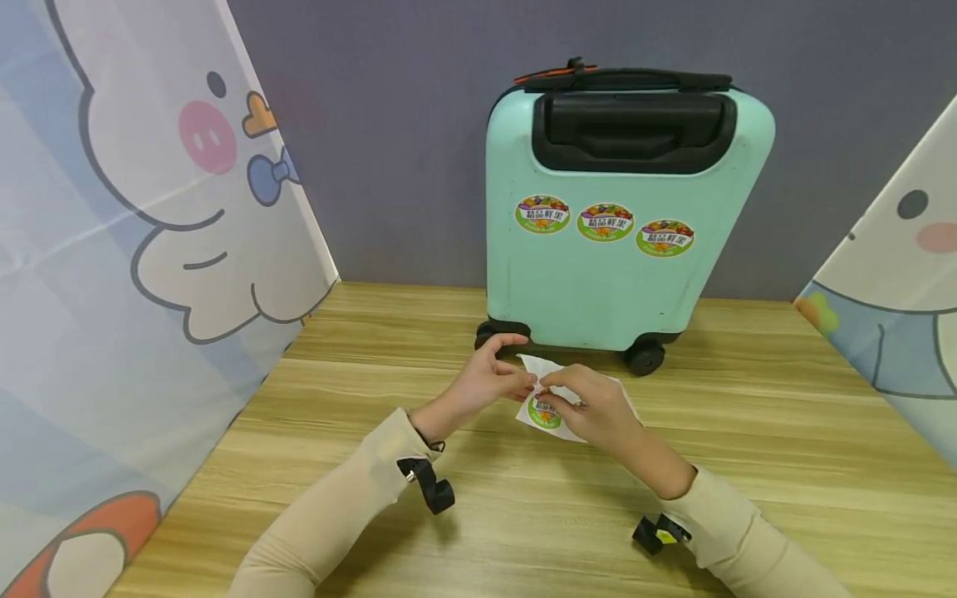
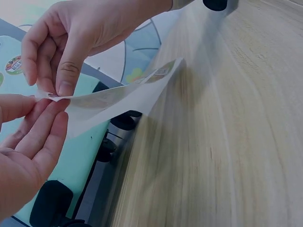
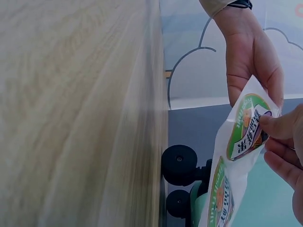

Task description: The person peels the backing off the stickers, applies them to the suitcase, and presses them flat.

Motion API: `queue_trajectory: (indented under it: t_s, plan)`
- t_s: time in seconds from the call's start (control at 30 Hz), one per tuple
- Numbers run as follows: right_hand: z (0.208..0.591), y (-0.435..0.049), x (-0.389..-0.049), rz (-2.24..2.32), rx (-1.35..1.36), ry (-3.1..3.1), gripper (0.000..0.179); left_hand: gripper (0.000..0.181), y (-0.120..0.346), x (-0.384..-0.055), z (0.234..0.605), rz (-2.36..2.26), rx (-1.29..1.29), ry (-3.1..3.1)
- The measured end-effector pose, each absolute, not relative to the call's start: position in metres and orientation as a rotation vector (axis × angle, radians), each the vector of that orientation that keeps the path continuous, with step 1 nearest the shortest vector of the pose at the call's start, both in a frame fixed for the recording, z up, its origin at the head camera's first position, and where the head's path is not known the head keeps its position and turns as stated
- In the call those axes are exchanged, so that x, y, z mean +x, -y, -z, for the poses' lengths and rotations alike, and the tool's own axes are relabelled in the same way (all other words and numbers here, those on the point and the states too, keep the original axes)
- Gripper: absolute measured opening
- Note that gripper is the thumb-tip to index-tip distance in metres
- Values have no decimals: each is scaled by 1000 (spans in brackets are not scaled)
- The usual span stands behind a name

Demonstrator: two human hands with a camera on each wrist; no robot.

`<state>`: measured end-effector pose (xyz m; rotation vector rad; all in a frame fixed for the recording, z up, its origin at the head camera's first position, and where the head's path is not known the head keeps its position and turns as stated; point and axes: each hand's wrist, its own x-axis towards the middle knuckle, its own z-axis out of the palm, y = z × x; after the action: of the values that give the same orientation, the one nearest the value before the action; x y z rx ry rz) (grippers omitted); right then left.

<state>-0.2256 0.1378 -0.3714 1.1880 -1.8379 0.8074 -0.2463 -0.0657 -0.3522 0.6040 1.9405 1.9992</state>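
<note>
A white sheet of round fruit stickers (image 1: 535,365) is held just above the table, in front of the suitcase. My left hand (image 1: 482,384) pinches its left edge between thumb and fingers, as the left wrist view shows. My right hand (image 1: 601,409) pinches at the same corner, thumb and forefinger on the upper edge of a green-rimmed sticker (image 1: 546,417). That sticker lies on the backing; whether its edge is lifted I cannot tell. A second sticker (image 3: 220,196) shows further along the sheet in the right wrist view.
A mint-green suitcase (image 1: 576,291) stands upright on black wheels (image 1: 645,355) behind the hands. Three similar stickers (image 1: 605,223) sit in a slightly sloping row on its front. Cartoon-printed sheets (image 1: 187,274) flank the wooden table (image 1: 359,357) on both sides.
</note>
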Motion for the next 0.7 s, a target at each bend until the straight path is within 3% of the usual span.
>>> queue_trajectory:
  t_s: [0.07,0.17,0.3,0.43,0.53,0.63,0.7]
  plan:
    - [372,-137,-225,-804,1190,1833,29,62,65,-246,354,-1999,611,-1934]
    - [372,-136,-225,-837,1191,1836,17,62,64,-245,354,-2006,616,-1925]
    - [373,-136,-225,-875,1186,1840,26,61,63,-242,353,-2015,608,-1921]
    - [373,-135,-223,-860,1189,1823,11,58,62,-241,354,-2044,536,-1917]
    - [372,-135,-222,-841,1186,1810,20,59,61,-242,355,-2071,459,-1900]
    - [372,-135,-221,-838,1183,1827,9,61,60,-244,357,-2087,410,-1891]
    - [371,-135,-220,-822,1192,1852,13,61,59,-244,359,-2092,395,-1889]
